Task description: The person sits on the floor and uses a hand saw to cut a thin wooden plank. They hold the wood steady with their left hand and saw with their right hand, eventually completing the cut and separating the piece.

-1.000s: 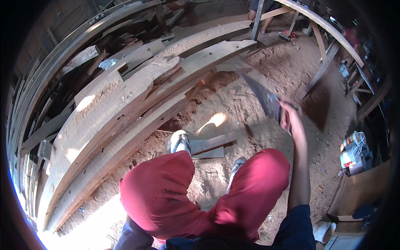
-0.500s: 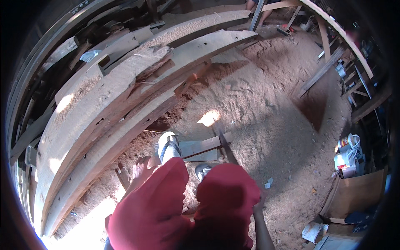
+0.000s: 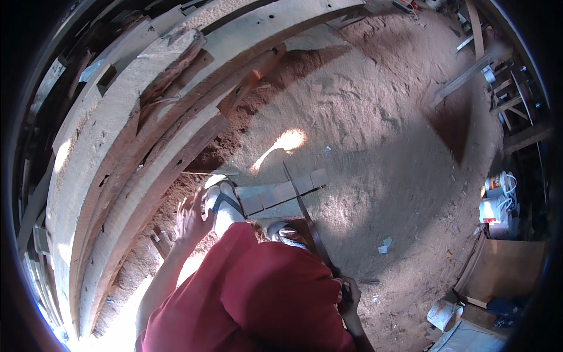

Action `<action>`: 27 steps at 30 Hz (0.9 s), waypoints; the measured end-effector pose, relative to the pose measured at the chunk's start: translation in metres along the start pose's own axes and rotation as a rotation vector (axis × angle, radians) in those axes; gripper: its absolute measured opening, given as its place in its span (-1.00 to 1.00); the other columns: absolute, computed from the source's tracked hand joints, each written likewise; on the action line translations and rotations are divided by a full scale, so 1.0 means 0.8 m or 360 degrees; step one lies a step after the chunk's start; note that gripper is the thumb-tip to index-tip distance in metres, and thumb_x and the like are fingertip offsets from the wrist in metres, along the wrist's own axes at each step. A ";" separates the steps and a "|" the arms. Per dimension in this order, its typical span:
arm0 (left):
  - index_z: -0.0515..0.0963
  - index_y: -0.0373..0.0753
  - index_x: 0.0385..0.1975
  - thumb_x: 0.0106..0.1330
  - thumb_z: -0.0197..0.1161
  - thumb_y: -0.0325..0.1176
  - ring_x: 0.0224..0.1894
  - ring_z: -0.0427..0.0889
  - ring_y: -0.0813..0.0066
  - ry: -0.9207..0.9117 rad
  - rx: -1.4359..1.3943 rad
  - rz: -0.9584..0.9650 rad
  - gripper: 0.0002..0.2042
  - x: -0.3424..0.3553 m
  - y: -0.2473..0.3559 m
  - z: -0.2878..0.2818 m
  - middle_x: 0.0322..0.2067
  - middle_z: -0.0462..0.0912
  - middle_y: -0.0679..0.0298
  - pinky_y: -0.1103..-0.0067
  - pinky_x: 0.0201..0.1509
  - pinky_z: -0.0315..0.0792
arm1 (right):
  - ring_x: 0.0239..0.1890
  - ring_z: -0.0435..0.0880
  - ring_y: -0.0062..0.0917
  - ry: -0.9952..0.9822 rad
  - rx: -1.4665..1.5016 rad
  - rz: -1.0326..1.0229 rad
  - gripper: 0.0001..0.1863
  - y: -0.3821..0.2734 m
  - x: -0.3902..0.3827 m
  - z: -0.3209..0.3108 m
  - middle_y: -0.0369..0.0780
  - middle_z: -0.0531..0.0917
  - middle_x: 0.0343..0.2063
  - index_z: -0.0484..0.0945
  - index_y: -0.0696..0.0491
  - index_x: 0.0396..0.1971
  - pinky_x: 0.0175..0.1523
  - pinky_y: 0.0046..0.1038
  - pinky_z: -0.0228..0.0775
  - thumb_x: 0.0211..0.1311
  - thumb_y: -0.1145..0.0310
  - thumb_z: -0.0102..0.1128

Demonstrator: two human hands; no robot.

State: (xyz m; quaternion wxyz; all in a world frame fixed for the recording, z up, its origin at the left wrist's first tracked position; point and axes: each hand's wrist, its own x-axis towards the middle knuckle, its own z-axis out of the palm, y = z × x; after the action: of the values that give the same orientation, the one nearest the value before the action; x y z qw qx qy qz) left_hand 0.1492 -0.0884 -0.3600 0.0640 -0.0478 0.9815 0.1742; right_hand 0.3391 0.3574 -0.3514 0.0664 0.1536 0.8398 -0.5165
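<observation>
In my right hand (image 3: pixel 348 293) is the handle of a long, dark, tapering blade that looks like a handsaw (image 3: pixel 311 226). Its blade lies across a pale wooden strip (image 3: pixel 281 193) with lines across it, which rests low over the ground. My left foot (image 3: pixel 224 206), in a sandal, is at the strip's left end; the other foot (image 3: pixel 290 234) is close to the blade. Beside the left foot, my left hand (image 3: pixel 192 220) is held with its fingers apart and nothing in them. My knees, in red cloth, hide part of both forearms.
Large curved timbers (image 3: pixel 126 141) are stacked along the left. Sandy, sawdust-like ground (image 3: pixel 375 152) stretches ahead, with a bright sunlit patch. At the right stand white buckets (image 3: pixel 497 199), a brown panel (image 3: pixel 504 267) and a tipped white pail (image 3: pixel 444 315). A slanting plank (image 3: pixel 463 79) is farther off.
My left hand has come forward from beside my knee and its fingers have spread. The saw has shifted, its tip now showing beyond the strip. The whole view has turned slightly.
</observation>
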 end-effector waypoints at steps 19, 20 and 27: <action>0.40 -0.25 0.09 0.23 0.35 -0.05 0.08 0.59 0.07 -0.0272 0.0199 0.0519 -0.45 0.084 0.141 0.134 0.02 0.54 0.09 0.22 0.10 0.51 | 0.28 0.49 -0.26 -0.0315 -0.0002 0.0112 -0.22 0.034 -0.012 -0.020 0.00 0.41 0.31 0.22 -0.10 0.45 0.16 -0.22 0.49 0.27 0.18 0.39; 0.40 -0.24 0.10 0.23 0.35 -0.04 0.09 0.59 0.07 -0.0329 0.0204 0.0485 -0.45 0.087 0.141 0.128 0.02 0.54 0.10 0.22 0.11 0.50 | 0.26 0.50 -0.26 -0.0281 -0.0034 0.0092 -0.22 0.041 -0.012 -0.017 0.00 0.41 0.30 0.23 -0.10 0.44 0.15 -0.23 0.48 0.28 0.18 0.39; 0.38 -0.17 0.15 0.27 0.30 0.06 0.11 0.59 0.06 -0.0361 0.0225 0.0480 -0.43 0.089 0.120 0.131 0.09 0.53 0.11 0.20 0.13 0.47 | 0.18 0.50 -0.31 -0.0212 -0.0096 0.0011 -0.28 0.082 -0.015 -0.014 -0.01 0.45 0.22 0.28 -0.10 0.40 0.10 -0.27 0.48 0.29 0.16 0.38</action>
State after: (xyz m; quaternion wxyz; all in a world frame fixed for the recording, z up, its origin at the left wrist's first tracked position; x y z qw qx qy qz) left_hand 0.0794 0.0331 -0.4353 0.1504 0.1243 0.9738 0.1168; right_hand 0.3724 0.3923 -0.3990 0.1286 0.1197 0.8481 -0.4998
